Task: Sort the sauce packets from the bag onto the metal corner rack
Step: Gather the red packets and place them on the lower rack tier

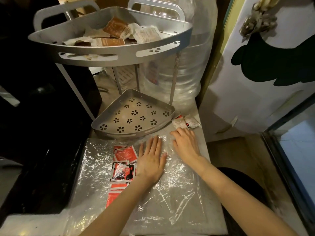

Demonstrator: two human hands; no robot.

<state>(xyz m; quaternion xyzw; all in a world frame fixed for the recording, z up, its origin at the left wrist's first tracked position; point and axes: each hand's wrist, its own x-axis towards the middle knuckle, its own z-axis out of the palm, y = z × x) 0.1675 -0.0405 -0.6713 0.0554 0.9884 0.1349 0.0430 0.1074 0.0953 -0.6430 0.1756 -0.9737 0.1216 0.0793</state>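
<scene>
While your left hand (150,160) and right hand (185,144) lie flat, fingers spread, holding nothing, on the bag (170,193), red packets (123,165) sit inside it left of them; rack (109,58) w/ brown packets (115,34) up top, lower tier bare.

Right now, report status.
Left hand and right hand flat on plastic bag, empty. Red sauce packets in bag. Lower rack tray bare.

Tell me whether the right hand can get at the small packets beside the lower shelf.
Probably yes: the right hand lies flat and empty, its fingertips just short of the small packets on the counter, with nothing between them.
</scene>
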